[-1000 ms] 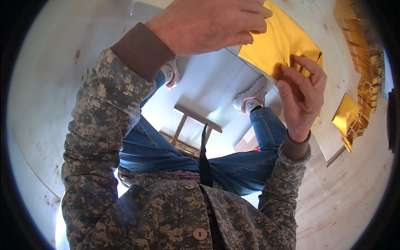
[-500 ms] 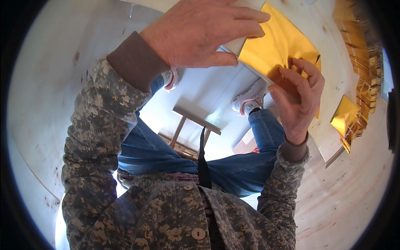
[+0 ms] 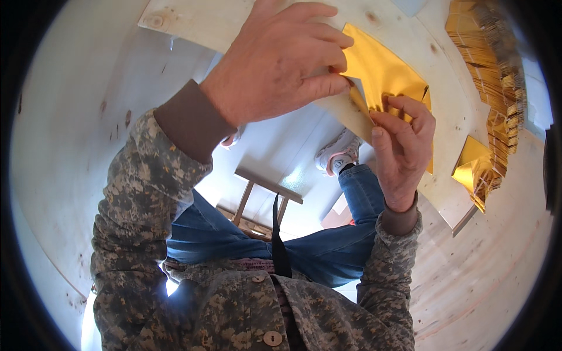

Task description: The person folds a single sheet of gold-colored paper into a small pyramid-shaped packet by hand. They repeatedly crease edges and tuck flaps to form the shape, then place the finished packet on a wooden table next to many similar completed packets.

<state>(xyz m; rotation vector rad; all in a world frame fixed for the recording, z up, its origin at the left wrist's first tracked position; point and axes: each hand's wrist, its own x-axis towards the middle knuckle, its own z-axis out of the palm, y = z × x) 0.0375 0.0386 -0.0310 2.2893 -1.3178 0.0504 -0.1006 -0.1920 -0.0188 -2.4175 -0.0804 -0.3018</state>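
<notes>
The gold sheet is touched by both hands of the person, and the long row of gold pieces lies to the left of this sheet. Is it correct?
Not quite: in the head view, the long row of gold pieces lies to the right of the gold sheet, not to its left. Both the left hand and right hand do touch the sheet.
</notes>
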